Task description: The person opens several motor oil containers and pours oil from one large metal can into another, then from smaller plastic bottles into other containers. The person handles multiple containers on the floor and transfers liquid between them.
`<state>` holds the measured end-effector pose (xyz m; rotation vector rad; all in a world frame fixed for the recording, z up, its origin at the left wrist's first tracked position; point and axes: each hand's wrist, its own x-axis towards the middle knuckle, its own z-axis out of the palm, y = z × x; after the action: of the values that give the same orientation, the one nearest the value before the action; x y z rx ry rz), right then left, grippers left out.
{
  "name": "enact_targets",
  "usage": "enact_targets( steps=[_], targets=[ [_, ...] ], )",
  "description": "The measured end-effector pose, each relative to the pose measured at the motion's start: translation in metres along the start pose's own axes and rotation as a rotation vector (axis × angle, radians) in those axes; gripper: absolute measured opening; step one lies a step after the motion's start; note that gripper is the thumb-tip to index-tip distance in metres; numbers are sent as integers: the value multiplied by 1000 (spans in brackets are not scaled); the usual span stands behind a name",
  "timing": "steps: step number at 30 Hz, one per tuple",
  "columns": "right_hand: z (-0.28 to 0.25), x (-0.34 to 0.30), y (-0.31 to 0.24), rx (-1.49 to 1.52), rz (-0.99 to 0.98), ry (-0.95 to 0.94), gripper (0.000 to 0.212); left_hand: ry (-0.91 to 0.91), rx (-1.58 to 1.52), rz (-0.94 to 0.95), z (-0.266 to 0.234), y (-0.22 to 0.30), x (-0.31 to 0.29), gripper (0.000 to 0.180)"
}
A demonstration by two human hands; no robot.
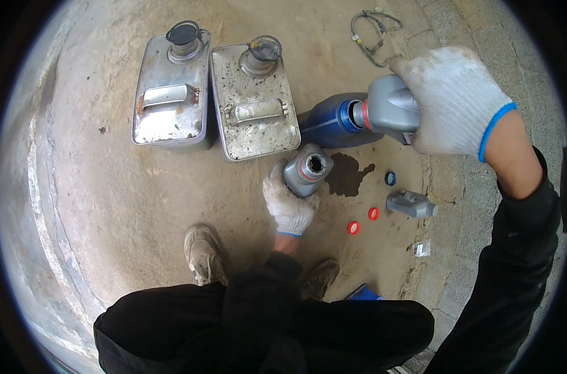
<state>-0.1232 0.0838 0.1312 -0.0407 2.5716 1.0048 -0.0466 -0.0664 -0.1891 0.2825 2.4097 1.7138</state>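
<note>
My right hand (455, 103), in a white knit glove with a blue cuff, grips a grey plastic bottle (389, 107) tilted on its side. Its red-ringed mouth meets the open neck of a larger blue plastic container (333, 121); whether liquid flows between them I cannot see. Lower down, my gloved left hand (290, 202) is wrapped round another grey bottle (301, 171), uncapped and with a red ring at its neck. That bottle stands roughly upright, its dark opening facing up. A dark wet stain (347, 174) spreads on the ground beside it.
Two metal cans, a left one (162, 124) and a right one (249, 140), stand at the far left. Two red rings (354, 228), a blue cap (390, 178), a small grey bottle (411, 204) and a little packet (422, 249) lie to the right. A looped cable (363, 45) lies far off.
</note>
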Motion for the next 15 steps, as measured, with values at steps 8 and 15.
enact_targets(
  steps=[8,15],
  targets=[
    [-12,12,-55,-484,23,48,45,-18,-42,-37,-1,1,1,91],
    [-8,10,-55,-568,25,45,41,-23,-41,-34,-1,2,-1,90]
  ],
)
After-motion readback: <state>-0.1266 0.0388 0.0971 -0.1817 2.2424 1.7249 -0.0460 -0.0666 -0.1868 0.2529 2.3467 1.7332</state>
